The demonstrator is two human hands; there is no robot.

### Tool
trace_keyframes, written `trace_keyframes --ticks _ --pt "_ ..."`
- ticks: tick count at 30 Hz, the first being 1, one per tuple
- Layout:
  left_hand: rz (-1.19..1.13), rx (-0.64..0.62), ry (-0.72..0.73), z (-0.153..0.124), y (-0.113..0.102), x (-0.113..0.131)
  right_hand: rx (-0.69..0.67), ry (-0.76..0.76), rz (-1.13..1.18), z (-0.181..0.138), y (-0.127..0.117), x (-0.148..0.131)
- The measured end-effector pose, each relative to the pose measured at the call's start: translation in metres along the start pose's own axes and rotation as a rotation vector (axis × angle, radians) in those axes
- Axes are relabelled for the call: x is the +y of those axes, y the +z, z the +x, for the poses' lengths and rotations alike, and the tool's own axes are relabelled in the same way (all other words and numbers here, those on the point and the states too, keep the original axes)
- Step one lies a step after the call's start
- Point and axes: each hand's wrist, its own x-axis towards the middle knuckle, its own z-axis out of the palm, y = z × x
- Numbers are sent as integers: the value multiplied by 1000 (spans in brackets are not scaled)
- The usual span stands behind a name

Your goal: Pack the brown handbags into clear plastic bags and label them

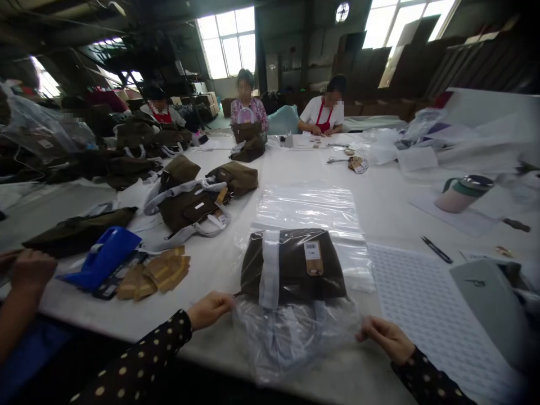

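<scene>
Pinched at both edges by left hand (210,309) and right hand (386,337): plastic bag (291,332), brown bag (293,263) inside, on table (219,264).

No text can be read anywhere. The brown hang tag (313,258) on the dark bag (293,264) carries a white barcode label, but its print is too small to read.

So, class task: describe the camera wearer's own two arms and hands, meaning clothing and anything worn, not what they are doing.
Both arms wear long dark sleeves with pale polka dots, reaching to the wrists. The left hand and right hand are bare: no gloves. No rings or watch can be made out on the fingers or wrists.
</scene>
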Motion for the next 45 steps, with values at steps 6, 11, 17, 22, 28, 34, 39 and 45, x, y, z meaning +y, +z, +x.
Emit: trace_keyframes --ticks 6,11,17,22,28,34,39,45 --pt "475 -243 163 -26 -9 31 -11 -121 179 -36 -15 2" --pt "508 -89 397 2 14 85 581 -85 118 -86 -48 16" --pt "358 -175 580 99 116 179 1009 82 -245 -115 -68 53" --pt "503 -197 546 223 171 235 850 -92 -521 -103 -99 66" --pt "715 -214 468 381 228 250 853 -272 -1001 -71 -120 91" --pt "813 -187 453 450 293 227 760 -345 -1286 -63 -112 114" --pt "771 -224 475 449 313 219 777 -236 -1105 -67 -105 103" --pt "617 -336 340 452 309 237 719 -110 -894 -65 -125 69"
